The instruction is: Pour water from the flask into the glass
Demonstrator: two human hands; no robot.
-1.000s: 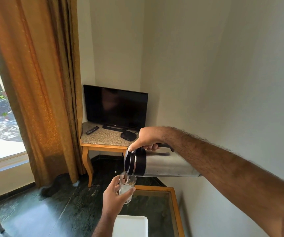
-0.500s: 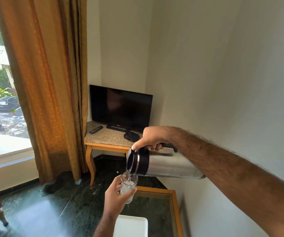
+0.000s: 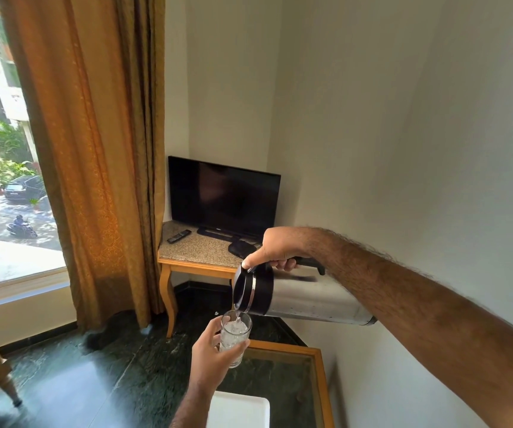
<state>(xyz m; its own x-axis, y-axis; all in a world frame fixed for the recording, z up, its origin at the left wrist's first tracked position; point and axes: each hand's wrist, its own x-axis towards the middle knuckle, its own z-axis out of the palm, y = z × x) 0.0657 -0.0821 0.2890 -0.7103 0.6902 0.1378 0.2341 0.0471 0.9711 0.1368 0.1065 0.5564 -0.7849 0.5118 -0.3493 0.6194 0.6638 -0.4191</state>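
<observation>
The right hand (image 3: 275,247) had its grip clenched on the flask's black handle, thumb pressed down near the lid. The flask (image 3: 298,296) lay tipped almost flat in the air, spout low and just over the glass (image 3: 234,338). The left hand (image 3: 210,355) was wrapped around the glass, holding it up in the air rather than resting it on anything. A thin stream ran from the spout into the glass, which looked well over half full.

The chief danger, to my eye, was overflow: with the flask that steeply tipped, a late lift of the spout would send water over the rim and onto the left hand's fingers. The glass mouth was narrow and the spout barely above it, so a small wobble of either hand could have thrown the stream outside. A wet glass could also have slipped in that grip.

Below them stood a glass-topped desk (image 3: 318,359) with a wooden frame, its near corner just under the glass, and a white tray (image 3: 239,410) on it. A spill would have landed there or on the dark floor (image 3: 94,381). The wall (image 3: 419,149) ran close along the right forearm, leaving little room to swing the flask's base rightward. To the left, toward the curtain (image 3: 94,149), lay open room. The TV (image 3: 224,197) stood well apart, on its own stand.
</observation>
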